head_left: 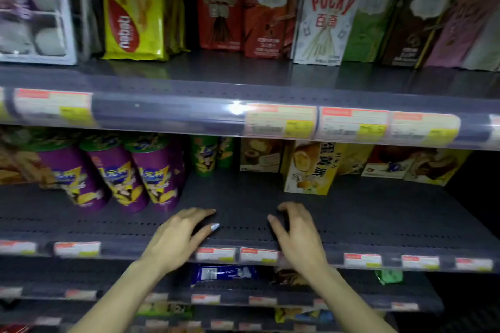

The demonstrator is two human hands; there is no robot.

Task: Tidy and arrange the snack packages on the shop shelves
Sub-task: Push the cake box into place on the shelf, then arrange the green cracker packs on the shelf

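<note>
My left hand [177, 238] and my right hand [299, 235] hover over the bare front of the middle shelf [243, 205], fingers apart, holding nothing. Left of them stand three purple snack cups [119, 173], tilted. Behind, two green cups [207, 154] stand deep on the shelf. A yellow cake box [311, 167] leans just beyond my right hand, with more cake boxes [414, 162] to its right. On the upper shelf stand a yellow biscuit pack [134, 9], red stick-biscuit boxes [220, 3] and a white Pocky box [324, 11].
Price-label strips [281, 120] run along each shelf edge. A clear tray of round sweets [35, 8] stands at upper left. Lower shelves hold a blue packet [224, 273] and a green packet [389, 276]. The shop is dim.
</note>
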